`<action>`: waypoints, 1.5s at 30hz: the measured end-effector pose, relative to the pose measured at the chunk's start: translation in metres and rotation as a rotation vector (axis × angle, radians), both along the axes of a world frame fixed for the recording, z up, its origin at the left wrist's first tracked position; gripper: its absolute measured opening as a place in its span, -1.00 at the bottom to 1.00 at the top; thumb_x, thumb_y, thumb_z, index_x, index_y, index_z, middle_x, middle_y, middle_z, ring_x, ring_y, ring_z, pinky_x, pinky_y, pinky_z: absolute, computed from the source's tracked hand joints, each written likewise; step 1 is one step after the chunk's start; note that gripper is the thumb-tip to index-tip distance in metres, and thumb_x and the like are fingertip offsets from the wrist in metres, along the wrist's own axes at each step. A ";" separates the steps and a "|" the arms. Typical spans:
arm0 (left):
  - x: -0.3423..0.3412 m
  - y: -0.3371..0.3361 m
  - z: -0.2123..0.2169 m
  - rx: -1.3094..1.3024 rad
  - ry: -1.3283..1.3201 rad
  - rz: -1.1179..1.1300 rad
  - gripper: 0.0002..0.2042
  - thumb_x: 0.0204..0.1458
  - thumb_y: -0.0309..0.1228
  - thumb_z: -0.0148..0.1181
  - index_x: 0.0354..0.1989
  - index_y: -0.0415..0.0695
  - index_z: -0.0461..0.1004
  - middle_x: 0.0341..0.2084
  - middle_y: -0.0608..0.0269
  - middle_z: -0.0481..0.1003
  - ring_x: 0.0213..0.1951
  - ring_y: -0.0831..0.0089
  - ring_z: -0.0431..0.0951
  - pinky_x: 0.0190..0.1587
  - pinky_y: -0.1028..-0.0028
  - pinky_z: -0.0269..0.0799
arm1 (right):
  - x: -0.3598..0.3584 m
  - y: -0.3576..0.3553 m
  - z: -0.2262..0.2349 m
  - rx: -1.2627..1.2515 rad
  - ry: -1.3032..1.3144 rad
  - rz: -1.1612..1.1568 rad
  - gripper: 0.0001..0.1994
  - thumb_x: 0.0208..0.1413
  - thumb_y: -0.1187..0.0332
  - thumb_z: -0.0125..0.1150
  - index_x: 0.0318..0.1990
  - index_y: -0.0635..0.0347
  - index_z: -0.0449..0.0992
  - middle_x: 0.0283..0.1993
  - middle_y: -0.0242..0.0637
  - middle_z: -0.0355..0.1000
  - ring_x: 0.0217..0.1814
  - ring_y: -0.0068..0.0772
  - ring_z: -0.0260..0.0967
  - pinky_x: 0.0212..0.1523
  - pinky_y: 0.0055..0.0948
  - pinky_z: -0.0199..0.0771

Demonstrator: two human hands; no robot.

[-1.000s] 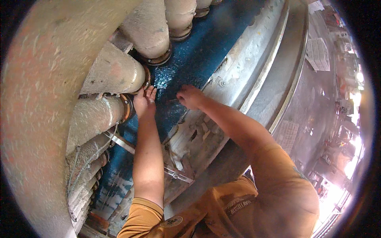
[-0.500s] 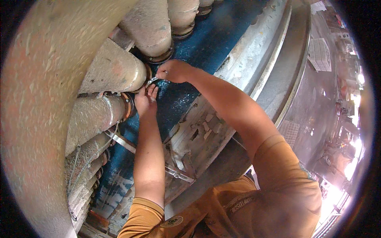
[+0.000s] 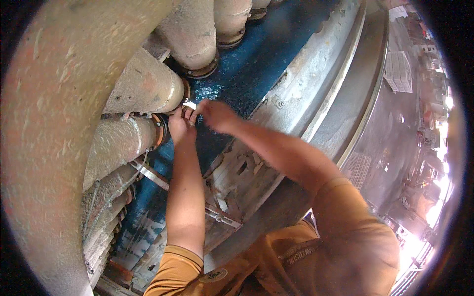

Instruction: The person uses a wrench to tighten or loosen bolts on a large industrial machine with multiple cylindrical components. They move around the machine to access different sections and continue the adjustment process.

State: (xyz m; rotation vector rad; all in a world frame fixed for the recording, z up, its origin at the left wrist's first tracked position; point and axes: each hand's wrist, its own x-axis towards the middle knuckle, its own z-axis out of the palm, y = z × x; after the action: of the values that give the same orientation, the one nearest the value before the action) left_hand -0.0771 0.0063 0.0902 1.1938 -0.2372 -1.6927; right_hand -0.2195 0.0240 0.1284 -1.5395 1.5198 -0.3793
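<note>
My right hand (image 3: 217, 116) is closed on a small silver wrench (image 3: 189, 104). The wrench reaches to the dark ring clamp (image 3: 186, 89) at the end of a dusty, tapered pipe (image 3: 145, 89). Just below that pipe end is my left hand (image 3: 181, 126), its fingers bent up against the clamp's underside, close to the wrench head. Whatever its thumb and forefinger grip is hidden. A neighbouring pipe (image 3: 121, 143) with an orange-brown clamp (image 3: 160, 131) lies left of my left hand.
More dusty pipes (image 3: 190, 39) line up along a blue surface (image 3: 252, 64). A big curved, grimy tube (image 3: 49, 133) fills the left side. Slotted metal bar (image 3: 217, 214) sits beneath my left forearm. A grey curved ledge (image 3: 340, 93) runs along the right, with white crates (image 3: 398, 71) beyond.
My right hand has moved down and slightly right, and the wrench has swung with it at the clamp. My left hand stays nearly in place.
</note>
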 end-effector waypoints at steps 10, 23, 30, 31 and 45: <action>-0.004 -0.002 -0.005 -0.027 0.034 0.050 -0.78 0.15 -0.37 -0.11 -0.16 -0.25 0.34 -0.38 0.24 0.45 -0.34 0.40 0.47 -0.31 0.41 0.39 | 0.013 0.032 -0.018 -0.290 -0.292 -0.391 -0.73 0.16 0.19 0.00 -0.18 0.20 0.47 -0.28 -0.09 0.45 -0.27 -0.13 0.42 -0.24 -0.31 0.37; -0.011 0.000 -0.003 0.053 -0.007 0.051 -0.75 0.12 -0.32 -0.01 -0.10 -0.19 0.34 -0.27 0.21 0.46 -0.23 0.33 0.48 -0.14 0.31 0.40 | -0.058 -0.077 -0.003 -0.095 -0.026 0.318 -0.62 0.06 0.02 0.04 -0.42 0.18 0.52 -0.46 -0.16 0.44 -0.36 -0.23 0.38 -0.28 -0.28 0.32; -0.009 -0.001 0.001 0.046 -0.007 0.060 -0.76 0.12 -0.35 -0.06 -0.12 -0.22 0.33 -0.31 0.18 0.46 -0.27 0.33 0.49 -0.19 0.36 0.43 | -0.054 -0.069 0.009 -0.100 0.052 0.360 -0.62 0.12 0.02 -0.09 -0.40 0.12 0.52 -0.40 -0.09 0.45 -0.26 -0.03 0.40 -0.22 -0.15 0.37; -0.008 -0.001 -0.001 0.038 -0.001 0.058 -0.76 0.12 -0.35 -0.06 -0.12 -0.23 0.33 -0.32 0.17 0.46 -0.28 0.33 0.49 -0.20 0.38 0.43 | -0.051 -0.063 0.011 -0.140 0.055 0.369 -0.62 0.15 0.04 -0.12 -0.40 0.13 0.51 -0.40 -0.07 0.45 -0.24 -0.01 0.40 -0.22 -0.14 0.37; 0.010 -0.003 -0.035 -0.065 0.100 -0.051 -0.77 0.14 -0.35 -0.09 -0.20 -0.29 0.35 -0.48 0.21 0.43 -0.44 0.42 0.41 -0.31 0.41 0.40 | 0.034 0.032 -0.027 -0.145 -0.470 -0.453 -0.76 0.22 0.23 -0.10 -0.33 0.16 0.45 -0.46 -0.31 0.40 -0.47 -0.51 0.33 -0.37 -0.42 0.34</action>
State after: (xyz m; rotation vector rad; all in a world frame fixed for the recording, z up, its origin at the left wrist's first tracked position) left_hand -0.0668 0.0036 0.0549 1.0605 -0.2609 -1.7705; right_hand -0.1857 0.0560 0.1011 -1.0898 1.4674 -1.0527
